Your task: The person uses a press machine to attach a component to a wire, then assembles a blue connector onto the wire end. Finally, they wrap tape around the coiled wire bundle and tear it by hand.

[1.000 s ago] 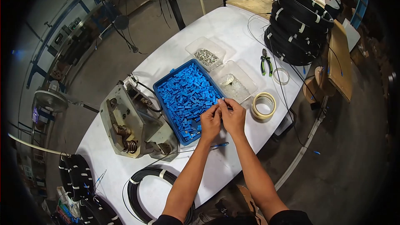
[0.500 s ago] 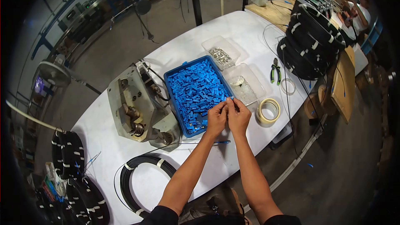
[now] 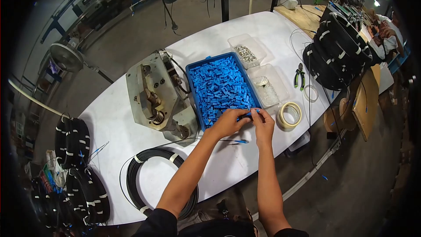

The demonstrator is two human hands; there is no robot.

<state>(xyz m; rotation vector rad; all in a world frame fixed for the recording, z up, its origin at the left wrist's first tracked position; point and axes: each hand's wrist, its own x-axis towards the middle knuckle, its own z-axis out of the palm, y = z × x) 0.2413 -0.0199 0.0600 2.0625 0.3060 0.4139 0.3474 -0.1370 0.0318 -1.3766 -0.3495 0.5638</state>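
My left hand (image 3: 227,123) and my right hand (image 3: 264,127) meet over the near right corner of a blue tray (image 3: 191,87). Between their fingertips is a small blue plastic connector piece (image 3: 255,110), pinched from both sides and partly hidden by the fingers. The tray is heaped with similar blue connector pieces (image 3: 221,85). Just below my hands, a thin black cable with a blue connector end (image 3: 241,141) lies on the white table. That cable runs left toward a coil of black cable (image 3: 131,180) bound with white tape.
A metal press (image 3: 153,90) stands left of the tray. To its right are clear boxes of metal parts (image 3: 245,55) and clear pieces (image 3: 268,94), a tape roll (image 3: 289,116) and green-handled pliers (image 3: 299,77). Stacked cable coils (image 3: 337,55) stand farther right; a person (image 3: 388,35) sits beyond.
My fingers have shifted, and a blue connector piece now shows between them. My left hand has turned more sideways. The whole view has moved slightly left.
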